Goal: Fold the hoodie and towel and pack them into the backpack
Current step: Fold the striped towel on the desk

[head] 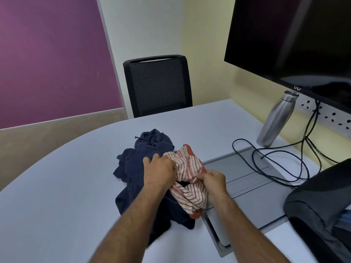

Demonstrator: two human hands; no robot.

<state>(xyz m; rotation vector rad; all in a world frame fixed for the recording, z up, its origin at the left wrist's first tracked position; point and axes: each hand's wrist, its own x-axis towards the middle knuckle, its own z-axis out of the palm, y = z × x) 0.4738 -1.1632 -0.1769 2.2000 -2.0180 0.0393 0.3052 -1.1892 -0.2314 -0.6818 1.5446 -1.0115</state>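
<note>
A crumpled navy hoodie (133,168) lies in a heap at the middle of the pale table (57,196). On its right side sits a bunched towel (188,166), white with red stripes and a red border. My left hand (158,170) grips the towel's left edge where it meets the hoodie. My right hand (213,180) pinches a fold of the towel at its right side. The dark backpack (321,204) stands at the right edge of the table, partly cut off by the frame.
A steel bottle (275,121) stands at the back right below a wall-mounted black screen (294,38). Black cables (281,164) loop over a grey cable-box lid (247,188) set into the table. A black mesh chair (157,84) stands behind the table.
</note>
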